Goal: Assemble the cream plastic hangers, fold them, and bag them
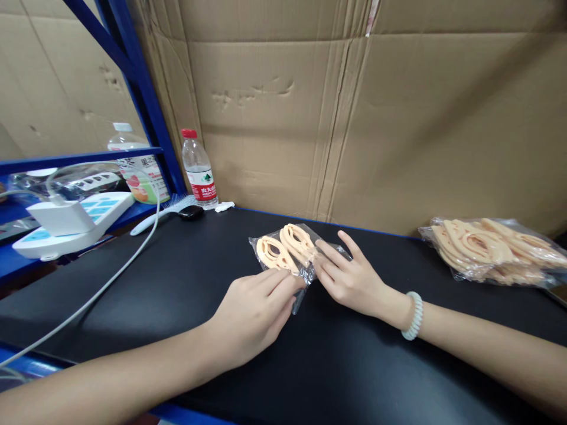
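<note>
A small clear plastic bag [303, 273] with peach-coloured, looped flat pieces [277, 252] inside lies at a slant above the black tabletop. My left hand [259, 313] is closed on the bag's near edge, thumb and fingers pinched together, with a bit of film sticking out below them. At the bag's right side, the fingertips of my right hand [348, 274] press on the film. Its outer fingers are raised and spread, while its thumb is hidden. A pale coiled band [413, 316] circles my right wrist.
More bagged peach pieces [491, 251] are piled at the right. A red-capped water bottle [201, 171], a brush [166, 212] and a white power strip [75, 224] stand or lie at the left. A white cable [128, 260] crosses the table's left side. Cardboard [274, 118] walls the back.
</note>
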A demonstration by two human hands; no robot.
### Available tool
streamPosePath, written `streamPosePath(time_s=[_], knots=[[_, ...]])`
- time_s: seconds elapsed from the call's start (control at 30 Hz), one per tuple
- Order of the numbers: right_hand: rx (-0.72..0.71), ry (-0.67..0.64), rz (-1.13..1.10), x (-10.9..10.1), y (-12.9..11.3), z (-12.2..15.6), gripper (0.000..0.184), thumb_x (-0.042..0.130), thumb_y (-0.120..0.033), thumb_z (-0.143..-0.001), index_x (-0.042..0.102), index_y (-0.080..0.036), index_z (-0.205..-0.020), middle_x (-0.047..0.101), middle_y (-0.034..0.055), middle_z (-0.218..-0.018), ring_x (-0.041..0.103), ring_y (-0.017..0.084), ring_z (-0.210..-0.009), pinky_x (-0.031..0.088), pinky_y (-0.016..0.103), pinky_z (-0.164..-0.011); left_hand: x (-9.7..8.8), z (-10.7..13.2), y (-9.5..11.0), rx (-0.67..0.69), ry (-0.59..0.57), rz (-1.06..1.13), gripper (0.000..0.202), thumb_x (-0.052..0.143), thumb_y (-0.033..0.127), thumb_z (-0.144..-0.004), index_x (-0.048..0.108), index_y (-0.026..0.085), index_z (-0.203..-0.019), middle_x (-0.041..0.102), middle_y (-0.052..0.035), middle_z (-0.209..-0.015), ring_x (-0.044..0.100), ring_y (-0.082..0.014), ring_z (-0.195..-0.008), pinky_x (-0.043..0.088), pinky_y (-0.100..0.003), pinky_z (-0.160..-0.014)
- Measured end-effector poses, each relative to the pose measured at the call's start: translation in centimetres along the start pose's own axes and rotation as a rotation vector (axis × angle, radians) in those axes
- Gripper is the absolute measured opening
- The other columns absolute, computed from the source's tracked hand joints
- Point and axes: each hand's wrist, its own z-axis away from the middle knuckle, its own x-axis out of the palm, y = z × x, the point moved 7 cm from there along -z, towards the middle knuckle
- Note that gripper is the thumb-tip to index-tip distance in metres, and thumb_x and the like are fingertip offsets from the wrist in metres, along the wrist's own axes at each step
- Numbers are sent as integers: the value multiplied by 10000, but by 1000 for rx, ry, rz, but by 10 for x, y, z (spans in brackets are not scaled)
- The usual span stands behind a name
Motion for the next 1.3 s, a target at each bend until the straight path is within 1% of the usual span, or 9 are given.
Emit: streamPosePath(time_s=[0.1,0.3,0.4,0.53,0.6,0.73,0.83,1.13,1.3], knots=[[15,27,-96,-15,4,9,174,528,-50,-855,686,-96,-798,714,93,-834,598,295,-1100,328,612,-1058,1,0,2,-2,-68,17,224,489,81,-840,520,179,-1039,622,-29,-897,599,-175,-776,481,-280,-635],[-37,296,-275,-57,35,34,172,579,-150,-761,532,-179,-599,664,11,-666,636,201,-764,436,517,-941,-10,0,4,88,-168,-12,460,502,95,-764,464,170,-1216,595,-95,-1077,572,-241,-948,515,-341,-724],[91,258,-242,-42,71,46,87,610,-136,-762,551,-198,-745,663,19,-731,599,209,-761,478,486,-866,-14,2,-8,174,-224,-134,465,449,37,-789,467,159,-1237,583,-119,-1138,560,-256,-1007,511,-377,-806],[129,-128,-329,18,96,56,277,513,-113,-865,553,-143,-1138,645,125,-1042,579,253,-987,500,450,-864,-13,3,-28,284,-254,-304,361,422,49,-884,500,140,-1224,572,-149,-1216,552,-276,-1080,483,-420,-884],[88,-214,-385,39,95,59,329,494,-159,-911,510,-136,-1239,608,149,-1138,562,254,-1048,499,444,-881,-10,2,-29,365,-232,-334,277,446,107,-922,532,136,-1184,604,-141,-1169,564,-277,-1076,484,-412,-874],[-47,-71,-362,47,87,52,282,527,-275,-944,534,-130,-1186,622,149,-1082,582,242,-971,518,426,-827,-3,-1,-13,594,-132,-355,200,438,118,-944,594,140,-1066,676,-89,-998,627,-228,-927,505,-351,-790],[-156,54,-342,43,78,49,207,518,-275,-952,554,-138,-1102,643,134,-1002,599,226,-903,533,398,-766,1,-4,-7,656,-87,-346,174,440,121,-949,612,144,-962,687,-71,-914,639,-187,-817,515,-314,-758],[-338,186,-250,32,63,52,161,550,-59,-881,580,-214,-908,624,-3,-730,594,134,-712,539,306,-729,5,0,-14,684,-119,-290,181,462,110,-936,599,169,-834,684,-76,-927,631,-168,-811,534,-291,-752],[-337,187,-265,32,64,51,99,526,-110,-915,576,-191,-888,644,34,-813,607,148,-774,542,326,-747,5,1,-19,647,-125,-221,154,464,104,-937,606,142,-892,685,-100,-998,632,-198,-852,539,-318,-732]])
